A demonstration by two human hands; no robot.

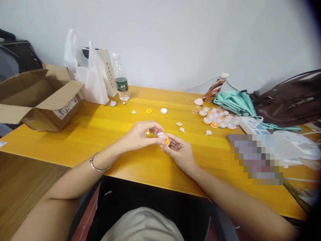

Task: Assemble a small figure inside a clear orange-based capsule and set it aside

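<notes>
Working from the long yellow wooden table (105, 134) down, I judge the job partly done: a cluster of small clear plastic capsules with orange bases (219, 119) sits finished at the far right, while 2 loose round caps (155, 110) and 3 white cut-out bits (190, 129) wait beyond my hands. My left hand (140, 135) and right hand (179, 150) meet mid-table, both pinching 1 small clear capsule with an orange cap (163, 137).
</notes>
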